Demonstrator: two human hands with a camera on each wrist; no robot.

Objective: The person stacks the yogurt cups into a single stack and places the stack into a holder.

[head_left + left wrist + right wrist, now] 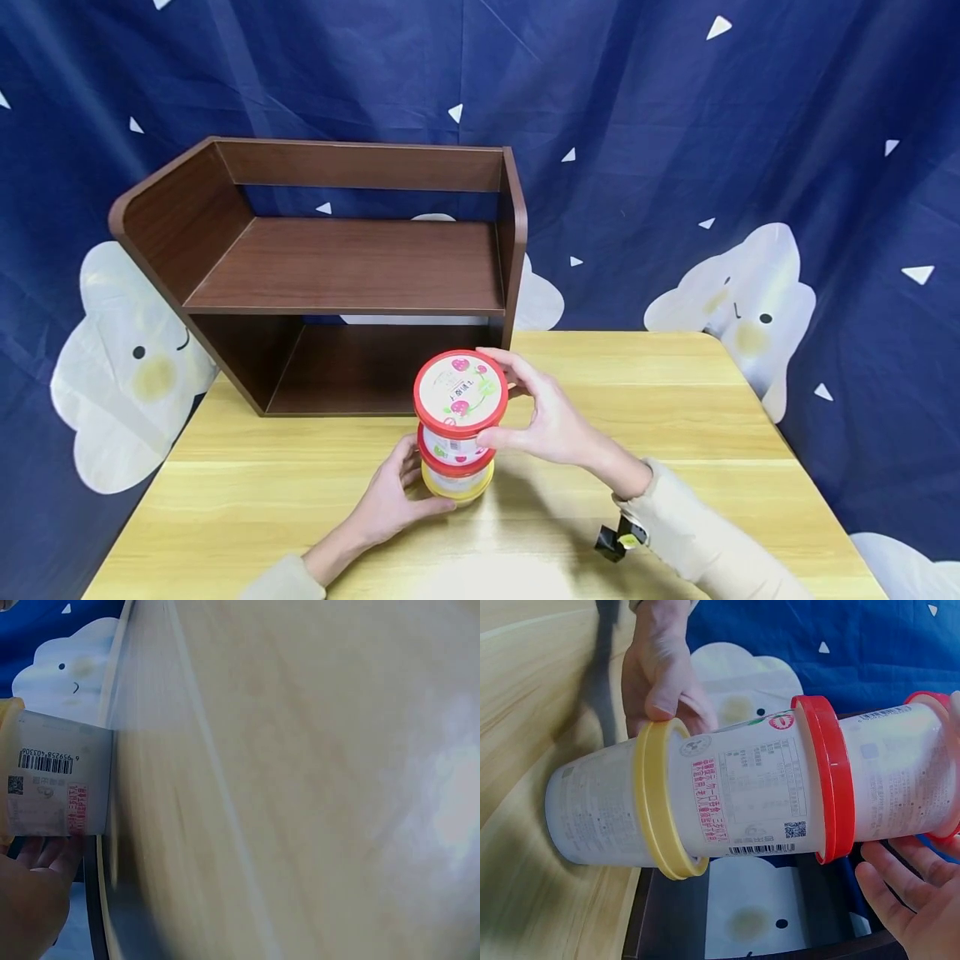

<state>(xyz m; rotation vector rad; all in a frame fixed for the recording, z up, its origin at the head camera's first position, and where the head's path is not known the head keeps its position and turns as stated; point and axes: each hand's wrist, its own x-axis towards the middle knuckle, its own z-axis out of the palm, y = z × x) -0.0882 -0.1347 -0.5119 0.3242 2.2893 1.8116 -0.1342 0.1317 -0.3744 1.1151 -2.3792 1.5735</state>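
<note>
Three lidded plastic tubs stand in one stack on the table. At the top is a red-lidded tub with strawberry pictures on its lid. Below it sits a second red-lidded tub, and at the bottom a yellow-lidded tub. My right hand grips the top tub from the right, thumb in front and fingers behind. From the left, my left hand holds the stack at the yellow lid, its thumb on the front. The left wrist view shows a barcode on the bottom tub.
A dark brown two-level shelf stands at the back left of the wooden table, just behind the stack. A blue curtain with clouds and white triangles hangs behind. A small black device is at the right sleeve.
</note>
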